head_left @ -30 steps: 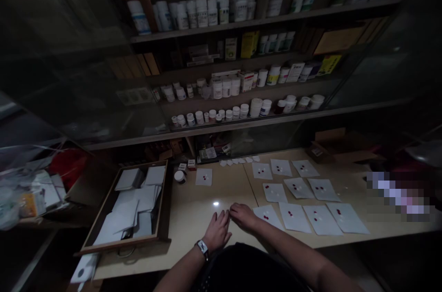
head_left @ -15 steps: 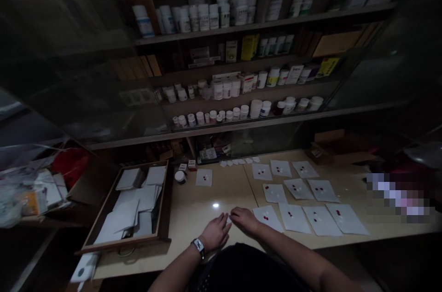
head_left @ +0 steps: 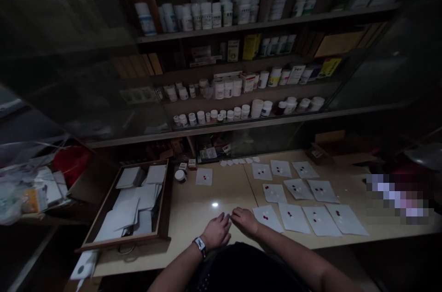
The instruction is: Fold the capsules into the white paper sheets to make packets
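Observation:
My left hand (head_left: 217, 230), with a watch (head_left: 199, 246) on its wrist, rests low over the table's front part, fingers bent together. Almost touching its fingertips is my right hand (head_left: 244, 222), its fingers pinched. Between them is a small white paper, mostly hidden by the fingers. Just right of my right hand lies a white paper sheet (head_left: 272, 224) with red and white pills on it. More such sheets with pills (head_left: 294, 225) are laid out in rows to the right. A single sheet with pills (head_left: 203, 182) lies farther back, left of centre.
At left is an open wooden drawer (head_left: 162, 211) holding stacks of white paper (head_left: 129, 204). Small folded white packets (head_left: 235, 162) line the table's back. A white-capped jar (head_left: 180, 177) stands beside small boxes (head_left: 192, 164). Shelves of medicine bottles (head_left: 206, 15) rise behind; a cardboard box (head_left: 319, 151) sits at right.
Both hands stay in nearly the same place, with small finger movements. The bit of white paper between them shows less now. The view has shifted very slightly.

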Motion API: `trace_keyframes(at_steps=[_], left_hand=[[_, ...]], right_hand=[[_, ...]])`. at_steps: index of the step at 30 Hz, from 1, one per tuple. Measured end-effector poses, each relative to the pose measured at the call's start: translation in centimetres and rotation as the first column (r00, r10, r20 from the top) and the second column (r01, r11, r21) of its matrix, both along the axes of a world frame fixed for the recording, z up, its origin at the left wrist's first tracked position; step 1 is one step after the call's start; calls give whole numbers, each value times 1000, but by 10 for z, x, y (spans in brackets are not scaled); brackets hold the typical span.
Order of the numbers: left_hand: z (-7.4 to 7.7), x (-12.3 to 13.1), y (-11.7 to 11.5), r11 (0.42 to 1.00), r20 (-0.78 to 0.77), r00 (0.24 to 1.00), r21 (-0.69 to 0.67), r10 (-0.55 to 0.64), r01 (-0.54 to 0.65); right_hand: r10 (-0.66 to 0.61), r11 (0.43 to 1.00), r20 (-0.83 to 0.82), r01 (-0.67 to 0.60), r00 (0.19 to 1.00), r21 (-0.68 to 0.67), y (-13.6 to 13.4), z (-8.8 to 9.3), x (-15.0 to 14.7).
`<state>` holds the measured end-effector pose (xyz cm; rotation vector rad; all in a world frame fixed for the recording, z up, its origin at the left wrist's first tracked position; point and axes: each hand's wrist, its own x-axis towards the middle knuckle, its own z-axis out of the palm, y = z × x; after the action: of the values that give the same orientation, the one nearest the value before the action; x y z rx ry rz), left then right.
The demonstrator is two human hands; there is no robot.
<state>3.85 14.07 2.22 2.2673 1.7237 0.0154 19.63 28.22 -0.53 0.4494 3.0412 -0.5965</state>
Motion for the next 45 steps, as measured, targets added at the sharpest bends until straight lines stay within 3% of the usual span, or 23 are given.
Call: trace_keyframes(at_steps=[5, 10, 14, 17, 25, 35, 41, 45], left_hand=[[2, 1, -1, 999, 23, 1000, 38, 10, -10], [-13, 0, -6, 994, 87, 996, 105, 21, -30], [-29, 2, -11, 995, 87, 996, 92, 36, -44], [-33, 2, -13, 995, 77, 995, 71, 65, -70], [-12, -1, -8, 1000, 71, 997, 15, 22, -24], [-2, 1, 1, 1000, 62, 998, 27, -7, 6], [-6, 5, 1, 999, 72, 997, 38, -32, 29], [-3, 9, 2, 1000, 70, 998, 20, 0, -2]], right_hand=[[-141, 989, -7, 140, 990, -39, -1, 6, 5], [-86, 996, 1, 86, 996, -2, 0, -4, 5], [-72, 997, -35, 73, 997, 18, 1, -9, 6], [-50, 999, -72, 51, 996, 14, 1, -9, 8], [-21, 1000, -90, 22, 996, 3, 4, -14, 11], [154, 988, 39, -154, 987, 0, 4, 22, 11], [216, 976, 70, -218, 974, 16, 0, 12, 31], [163, 986, 57, -164, 985, 15, -3, 8, 45]])
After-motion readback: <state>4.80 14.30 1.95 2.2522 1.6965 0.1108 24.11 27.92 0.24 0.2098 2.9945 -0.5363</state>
